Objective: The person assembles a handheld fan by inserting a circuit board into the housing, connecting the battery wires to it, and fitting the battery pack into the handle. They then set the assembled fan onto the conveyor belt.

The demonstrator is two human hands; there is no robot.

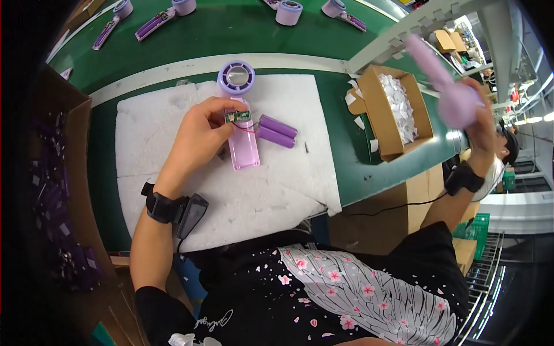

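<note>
On the white foam sheet (277,205) lies a purple handheld fan (247,151) with its handle shell open. My left hand (202,135) is closed around the upper handle, thumb and fingers beside a small green circuit board (238,116). Thin wires run from the board to two purple battery cells (277,131) lying right of the handle. Raised at the far right, my right hand (483,124) grips a second purple handheld fan (459,105) by its round head, its handle pointing up and left. That fan is blurred, and some of my right fingers are hidden.
A cardboard box (388,115) of small white pieces stands right of the foam. Beyond a pale rail (173,72), several purple fans (288,12) lie on the green surface. A large carton (75,115) with purple parts is at the left. A black cable (398,206) trails from my right wristband.
</note>
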